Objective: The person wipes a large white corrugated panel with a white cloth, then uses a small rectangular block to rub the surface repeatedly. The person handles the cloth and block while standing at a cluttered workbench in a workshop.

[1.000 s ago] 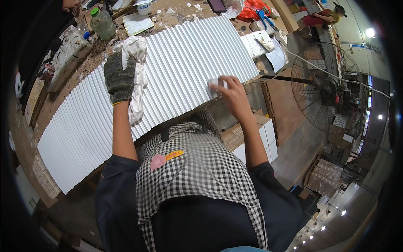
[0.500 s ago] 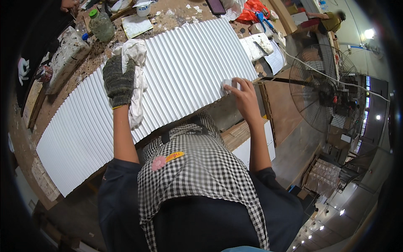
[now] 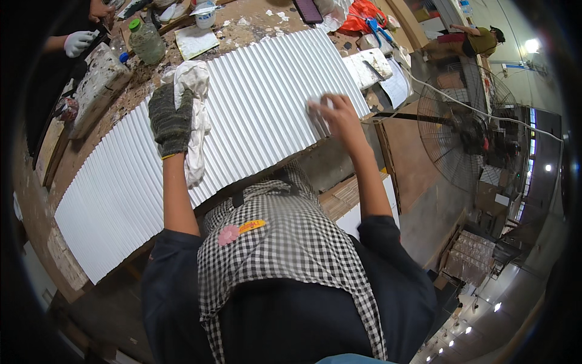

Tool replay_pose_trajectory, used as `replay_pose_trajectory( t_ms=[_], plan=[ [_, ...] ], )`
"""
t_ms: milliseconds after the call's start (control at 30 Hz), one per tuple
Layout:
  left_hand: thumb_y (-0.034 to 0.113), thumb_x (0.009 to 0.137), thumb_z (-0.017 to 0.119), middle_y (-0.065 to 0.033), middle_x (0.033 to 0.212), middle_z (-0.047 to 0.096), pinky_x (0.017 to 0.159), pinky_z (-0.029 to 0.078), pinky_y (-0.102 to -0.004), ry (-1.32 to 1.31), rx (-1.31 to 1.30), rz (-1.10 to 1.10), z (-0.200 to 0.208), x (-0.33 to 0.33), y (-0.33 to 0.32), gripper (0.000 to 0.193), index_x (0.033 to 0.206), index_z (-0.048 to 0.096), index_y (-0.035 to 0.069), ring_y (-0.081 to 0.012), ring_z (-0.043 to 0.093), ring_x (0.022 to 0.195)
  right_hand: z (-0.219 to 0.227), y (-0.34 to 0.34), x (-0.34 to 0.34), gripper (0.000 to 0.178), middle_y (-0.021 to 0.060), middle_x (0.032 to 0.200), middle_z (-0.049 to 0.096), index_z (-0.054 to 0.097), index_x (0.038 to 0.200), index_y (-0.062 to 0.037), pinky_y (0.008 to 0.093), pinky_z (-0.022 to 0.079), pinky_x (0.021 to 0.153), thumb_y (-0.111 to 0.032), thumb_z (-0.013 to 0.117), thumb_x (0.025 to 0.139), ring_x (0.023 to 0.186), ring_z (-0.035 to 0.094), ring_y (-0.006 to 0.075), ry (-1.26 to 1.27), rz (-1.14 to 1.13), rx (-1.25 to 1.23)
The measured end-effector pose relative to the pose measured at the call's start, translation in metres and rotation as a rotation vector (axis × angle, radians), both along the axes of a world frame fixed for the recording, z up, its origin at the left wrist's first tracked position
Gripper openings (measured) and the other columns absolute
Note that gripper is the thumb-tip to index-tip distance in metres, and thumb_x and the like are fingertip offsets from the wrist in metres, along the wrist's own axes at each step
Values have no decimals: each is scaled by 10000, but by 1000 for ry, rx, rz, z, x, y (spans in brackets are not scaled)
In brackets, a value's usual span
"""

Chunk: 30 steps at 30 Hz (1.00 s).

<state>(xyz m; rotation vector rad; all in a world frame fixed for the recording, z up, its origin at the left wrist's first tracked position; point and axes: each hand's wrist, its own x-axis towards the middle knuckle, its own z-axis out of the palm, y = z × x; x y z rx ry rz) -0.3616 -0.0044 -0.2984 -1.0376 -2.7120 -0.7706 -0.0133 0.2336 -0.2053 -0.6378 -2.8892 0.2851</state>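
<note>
A long white ribbed panel (image 3: 260,91) lies slantwise across the workbench in front of me. My left hand (image 3: 170,121), in a dark grey knitted glove, rests on the panel and is closed on a crumpled white cloth (image 3: 195,139). The cloth hangs down along the ribs toward the near edge. Over the panel's right part, my bare right hand (image 3: 337,118) pinches a small pale piece (image 3: 311,108) against the ribs. Motion blurs that piece and the fingertips, so its kind does not show.
Behind the panel stand a green-capped bottle (image 3: 146,41) and a white cup (image 3: 205,15). A dark phone (image 3: 308,11), red plastic bag (image 3: 359,17) and blue-handled tool (image 3: 379,31) lie at the far right. A large fan (image 3: 464,127) stands right. A co-worker's white-gloved hand (image 3: 79,43) shows far left.
My right hand has shifted left and away from me along the ribs with the pale piece. My left hand stays nearly in place. The co-worker's gloved hand has moved farther back, toward the bench.
</note>
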Motion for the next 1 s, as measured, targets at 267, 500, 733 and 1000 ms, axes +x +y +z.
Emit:
replay_pose_trajectory(
  t_ms=[267,500,733,1000],
  plan=[
    [429,961,656,-218,1348,633,1148,382,-479,-54,-35,-12,-2,-2,-4,550,1321,641,12,-390,557,1280,29,-59,95,478,67,1238,648,748,1193,-230,428,509,956,6,720,779,1178,580,300,-65,-188,-83],
    [439,970,647,-231,1352,627,1155,371,-481,-13,-29,-2,3,0,-1,565,1326,635,1,-396,545,1294,28,-55,73,505,54,1234,643,750,1195,-208,401,508,959,63,735,769,1165,586,278,-25,-203,-118],
    [405,958,679,-222,1288,659,1108,415,-483,-50,25,-28,10,5,1,514,1272,664,-2,-393,585,1223,12,-37,48,457,79,1217,647,754,1205,-223,421,504,969,11,715,815,1151,587,307,68,-187,-45],
    [442,924,692,-234,1214,685,1082,433,-499,55,109,7,-10,-3,-13,522,1201,696,-1,-404,611,1176,-57,66,-137,469,79,1144,669,768,1202,-258,398,518,942,7,715,818,1058,612,297,276,7,156]
  ],
)
